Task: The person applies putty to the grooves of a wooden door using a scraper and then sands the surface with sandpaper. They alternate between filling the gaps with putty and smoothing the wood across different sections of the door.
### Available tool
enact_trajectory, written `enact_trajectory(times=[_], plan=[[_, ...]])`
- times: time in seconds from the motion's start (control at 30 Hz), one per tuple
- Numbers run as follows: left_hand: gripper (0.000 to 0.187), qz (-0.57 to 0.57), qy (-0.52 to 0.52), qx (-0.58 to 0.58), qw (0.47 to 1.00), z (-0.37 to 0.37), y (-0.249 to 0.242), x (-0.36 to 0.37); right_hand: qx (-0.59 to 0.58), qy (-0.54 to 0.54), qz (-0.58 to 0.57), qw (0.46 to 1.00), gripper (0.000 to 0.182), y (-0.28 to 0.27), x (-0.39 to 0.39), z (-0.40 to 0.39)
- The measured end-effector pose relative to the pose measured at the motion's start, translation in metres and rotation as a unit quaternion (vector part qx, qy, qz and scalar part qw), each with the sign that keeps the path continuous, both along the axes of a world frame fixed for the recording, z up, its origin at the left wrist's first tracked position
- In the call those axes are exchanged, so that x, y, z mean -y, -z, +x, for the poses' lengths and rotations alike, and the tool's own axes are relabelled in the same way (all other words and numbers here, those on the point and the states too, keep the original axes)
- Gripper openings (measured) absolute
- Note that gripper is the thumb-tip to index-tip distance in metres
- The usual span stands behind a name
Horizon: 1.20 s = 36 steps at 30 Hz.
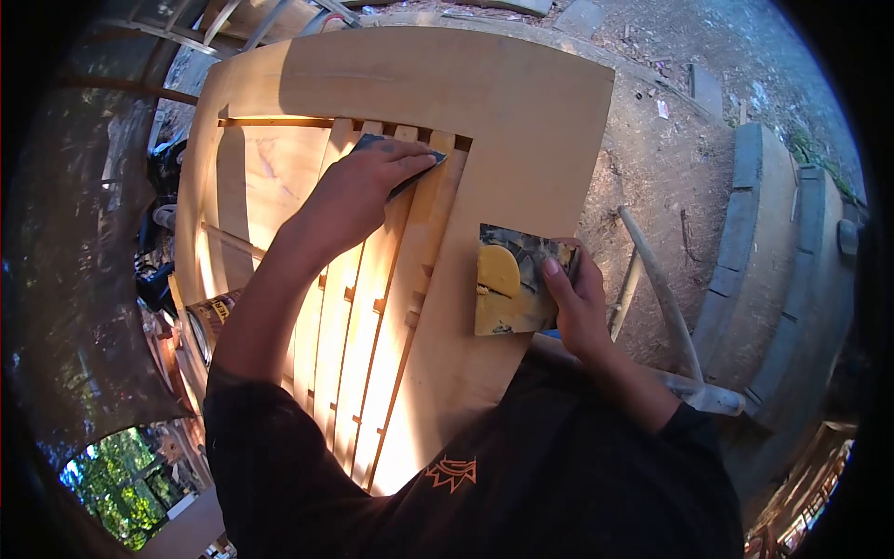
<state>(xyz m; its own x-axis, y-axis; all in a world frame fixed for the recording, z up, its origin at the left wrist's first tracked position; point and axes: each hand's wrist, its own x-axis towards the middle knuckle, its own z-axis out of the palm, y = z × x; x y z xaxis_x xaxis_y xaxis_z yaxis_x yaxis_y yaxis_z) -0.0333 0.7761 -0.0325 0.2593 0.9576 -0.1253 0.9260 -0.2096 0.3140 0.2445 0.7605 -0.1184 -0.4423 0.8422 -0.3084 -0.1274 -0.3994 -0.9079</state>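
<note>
My left hand (368, 182) is closed over a dark, thin flat spreader (416, 179), whose edge lies at the top ends of the wooden slats (430, 200). The fingers hide much of the spreader. My right hand (582, 303) grips the right edge of a dark, smeared flat plate (535, 303), thumb on top. A rounded lump of yellow putty (499, 270) sits on the plate's left side. Below both hands is a large pale wooden panel (531, 121) with the slats set in its recess, partly in sunlight.
A labelled can (212, 317) stands at the panel's left edge. Wooden poles (661, 289) lean to the right, near concrete blocks (740, 196) on dirt ground. Metal frame bars (219, 23) are at the top left. A dark sheet (74, 270) hangs on the left.
</note>
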Motion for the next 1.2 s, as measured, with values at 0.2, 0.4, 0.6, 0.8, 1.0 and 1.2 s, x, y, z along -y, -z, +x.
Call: enact_trajectory(times=[0.2,0.4,0.6,0.8,1.0,1.2], plan=[[0.057,-0.004,0.015,-0.050,0.999,0.012,0.015,0.090,-0.013,0.027,-0.015,0.999,0.028,0.000,0.002,-0.003],[0.061,-0.251,0.017,-0.044,0.967,0.020,-0.029,0.127,-0.036,0.040,-0.016,0.998,0.027,0.000,0.002,-0.004],[0.048,-0.056,0.054,-0.173,0.982,0.033,-0.053,0.006,-0.055,0.056,0.003,0.997,0.028,0.009,0.005,-0.007],[0.016,-0.026,0.159,-0.342,0.926,0.057,-0.024,-0.067,-0.048,0.046,0.023,0.997,0.029,0.008,0.005,-0.004],[0.014,-0.084,0.204,-0.404,0.888,0.086,-0.029,-0.069,0.024,0.043,0.070,0.996,0.033,0.004,0.005,0.000],[0.011,-0.207,0.269,-0.501,0.796,0.128,-0.039,-0.045,0.039,0.044,0.063,0.996,0.034,-0.003,0.005,0.004]])
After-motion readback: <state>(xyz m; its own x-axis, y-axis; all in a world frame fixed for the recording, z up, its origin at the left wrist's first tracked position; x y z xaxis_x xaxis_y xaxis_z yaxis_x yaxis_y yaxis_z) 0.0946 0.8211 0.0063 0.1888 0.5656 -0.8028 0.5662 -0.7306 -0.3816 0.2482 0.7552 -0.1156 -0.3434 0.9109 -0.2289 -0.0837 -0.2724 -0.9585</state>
